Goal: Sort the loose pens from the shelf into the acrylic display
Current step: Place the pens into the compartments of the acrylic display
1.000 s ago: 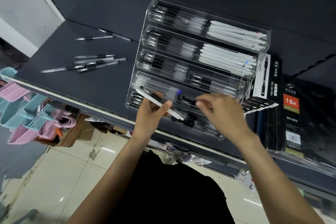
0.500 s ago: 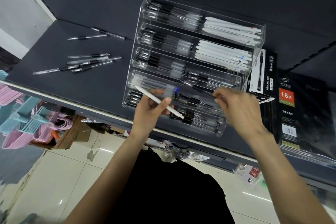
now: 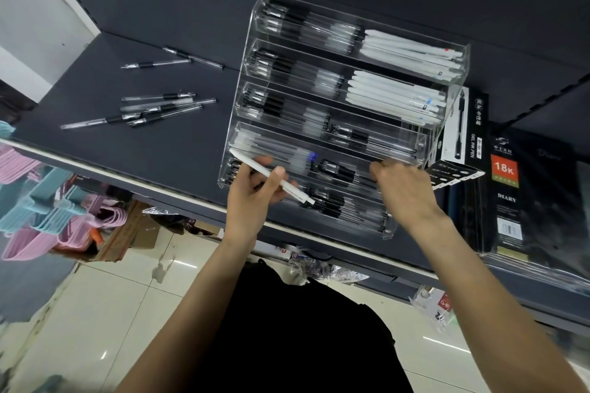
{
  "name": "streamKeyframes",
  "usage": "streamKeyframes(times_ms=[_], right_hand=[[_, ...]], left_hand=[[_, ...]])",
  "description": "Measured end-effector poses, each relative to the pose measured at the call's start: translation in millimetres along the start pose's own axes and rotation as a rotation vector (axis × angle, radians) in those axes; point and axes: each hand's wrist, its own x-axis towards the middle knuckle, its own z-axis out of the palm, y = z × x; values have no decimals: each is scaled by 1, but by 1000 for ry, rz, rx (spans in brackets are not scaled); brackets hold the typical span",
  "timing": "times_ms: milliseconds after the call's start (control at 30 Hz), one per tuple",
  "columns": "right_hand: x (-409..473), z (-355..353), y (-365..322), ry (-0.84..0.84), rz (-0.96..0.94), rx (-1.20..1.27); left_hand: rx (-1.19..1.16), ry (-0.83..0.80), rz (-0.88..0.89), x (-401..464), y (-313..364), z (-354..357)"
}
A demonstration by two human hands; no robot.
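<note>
— What is the person wearing?
— A plain black top (image 3: 297, 329), seen from above, with no print or logo showing.
— And the arms?
— Both forearms are bare, no sleeves reaching them. The left hand (image 3: 252, 191) and right hand (image 3: 405, 191) carry no rings, watch or gloves.

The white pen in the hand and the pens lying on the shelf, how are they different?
The white pen is solid white; the loose pens are clear with black grips. The white pen is held tilted in the left hand; the loose pens lie flat on the shelf. Both are slim sticks.
</note>
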Motion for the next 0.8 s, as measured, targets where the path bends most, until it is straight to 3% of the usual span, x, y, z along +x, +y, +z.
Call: streamKeyframes(times_ms=[100,200,267,367,533,633,733,800], right_hand=[[-8,-11,1,85,-1,93],[-25,-29,-6,311,-89,577],[-33,-41,-17,296,-153,791],[-34,-43,-20,314,-117,812],[-17,-56,31,541,58,793],[10,-53,67,617,163,704],[30,-49,78,576,165,606],[36,-48,76,585,135,544]], left_hand=[[-10,-25,-12,2,1,7],[-4,-59,-7,5,5,20],[-10,-103,0,6,11,35],[-11,-172,41,6,21,61],[16,-171,146,32,41,92],[324,-65,371,65,47,95],[758,11,582,93,46,95],[926,44,677,104,43,97]])
